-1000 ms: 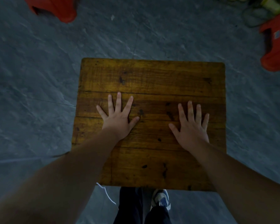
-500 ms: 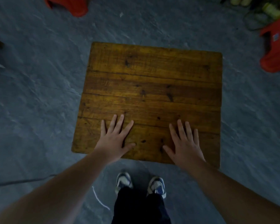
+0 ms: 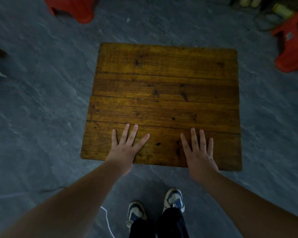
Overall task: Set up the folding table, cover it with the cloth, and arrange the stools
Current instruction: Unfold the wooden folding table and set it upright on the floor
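Both hands are flat and fingers spread, nothing gripped. The left hand [image 3: 126, 148] and right hand [image 3: 199, 152] sit side by side over the near edge of the folding table [image 3: 162, 86]; I can't tell if the palms are truly pressing down or just hovering a hair above the wood. The tabletop stretches away past the fingertips, standing level as far as I can see, though the legs are hidden underneath, so no idea if they're locked out.

Further out, beyond the left hand's fingertips and off to its outer side, there's a red stool [image 3: 72, 7] on the grey floor [image 3: 41, 117]. Another red stool [image 3: 292, 43] is out past the right hand's outer side, well apart from the table. No cloth anywhere in view.

My guess is the table part is about done, with cloth and stools left to do.

What could go wrong: if the legs aren't fully locked, leaning weight on that near edge could tip or fold it. Also there's a white cord [image 3: 107, 220] on the floor behind the left wrist, near the shoes [image 3: 174, 198], an easy trip hazard when stepping off to fetch the stools.
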{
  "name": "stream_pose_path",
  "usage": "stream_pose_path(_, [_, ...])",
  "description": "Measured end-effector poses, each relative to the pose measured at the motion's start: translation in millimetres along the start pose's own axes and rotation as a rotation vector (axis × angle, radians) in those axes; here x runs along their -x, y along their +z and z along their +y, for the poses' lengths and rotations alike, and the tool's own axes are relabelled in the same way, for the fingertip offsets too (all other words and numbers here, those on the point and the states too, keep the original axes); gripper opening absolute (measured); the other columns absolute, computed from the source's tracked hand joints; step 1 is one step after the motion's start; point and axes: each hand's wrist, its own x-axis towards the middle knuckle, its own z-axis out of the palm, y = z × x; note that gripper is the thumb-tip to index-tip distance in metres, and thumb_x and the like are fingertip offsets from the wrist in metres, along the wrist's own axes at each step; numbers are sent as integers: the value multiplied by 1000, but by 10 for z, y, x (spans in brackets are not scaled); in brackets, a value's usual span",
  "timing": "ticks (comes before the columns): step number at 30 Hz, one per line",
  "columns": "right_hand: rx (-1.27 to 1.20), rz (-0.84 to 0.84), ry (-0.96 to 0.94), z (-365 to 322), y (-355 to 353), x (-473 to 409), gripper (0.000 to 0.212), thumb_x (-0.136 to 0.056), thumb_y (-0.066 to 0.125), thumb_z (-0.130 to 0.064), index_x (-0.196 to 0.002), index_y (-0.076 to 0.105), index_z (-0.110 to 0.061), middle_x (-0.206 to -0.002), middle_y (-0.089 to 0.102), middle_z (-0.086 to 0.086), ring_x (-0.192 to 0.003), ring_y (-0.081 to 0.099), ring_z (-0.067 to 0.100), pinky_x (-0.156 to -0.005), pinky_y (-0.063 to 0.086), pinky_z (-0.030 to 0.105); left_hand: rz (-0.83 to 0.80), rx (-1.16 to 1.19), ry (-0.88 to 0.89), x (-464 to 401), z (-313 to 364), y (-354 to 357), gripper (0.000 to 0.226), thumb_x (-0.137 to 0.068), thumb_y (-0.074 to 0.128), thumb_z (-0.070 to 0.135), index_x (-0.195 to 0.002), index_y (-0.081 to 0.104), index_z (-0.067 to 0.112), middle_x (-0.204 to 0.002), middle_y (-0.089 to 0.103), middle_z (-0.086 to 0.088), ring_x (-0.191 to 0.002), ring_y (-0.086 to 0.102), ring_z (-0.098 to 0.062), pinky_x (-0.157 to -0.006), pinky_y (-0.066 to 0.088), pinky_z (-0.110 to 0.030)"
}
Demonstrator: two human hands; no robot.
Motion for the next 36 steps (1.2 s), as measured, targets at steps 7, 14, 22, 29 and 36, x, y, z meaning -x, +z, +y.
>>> stream_pose_path(7, [-2, -37, 26, -218, -39, 80, 107, -92, 54, -18, -146, -38, -17, -152, -39, 26, -140, -31, 52, -115, -4, 71, 24, 7, 56, 73, -201, 31, 118, -84, 65, 14, -146, -30, 48, -155, -42, -5, -140, -41, -34, -110, -17, -69])
stream_pose_path(14, [-41, -54, 37, -287, -47, 100, 110, -90, 57, -21, -145, -39, -17, -152, -40, 25, -140, -31, 52, -114, -5, 71, 56, 14, 76, 88, -268, 71, 121, -81, 65, 3, -147, -27, 48, -155, -42, -4, -141, -39, -34, -109, -17, -69])
stream_pose_path(22, [-42, -112, 51, -282, -123, 100, 109, -92, 53, -26, -141, -44, -17, -147, -47, 25, -137, -35, 51, -114, -7, 70, 7, 44, 68, 80, -261, -7, 115, -88, 58, 7, -143, -33, 50, -151, -48, -2, -137, -46, -32, -109, -20, -68])
stream_pose_path(29, [-33, -139, 59, -349, -156, 107, 103, -95, 49, -20, -142, -43, -17, -147, -46, 25, -138, -34, 52, -115, -6, 70, 29, 42, 81, 92, -281, 41, 118, -85, 57, -2, -144, -31, 50, -153, -45, -4, -137, -45, -33, -109, -17, -70])
stream_pose_path(36, [-24, -182, 75, -366, -175, 118, 105, -94, 49, -20, -140, -44, -16, -145, -49, 25, -136, -36, 52, -115, -5, 70, -2, 31, 79, 93, -297, 20, 121, -85, 63, 4, -143, -33, 50, -152, -46, -4, -137, -45, -33, -109, -16, -70])
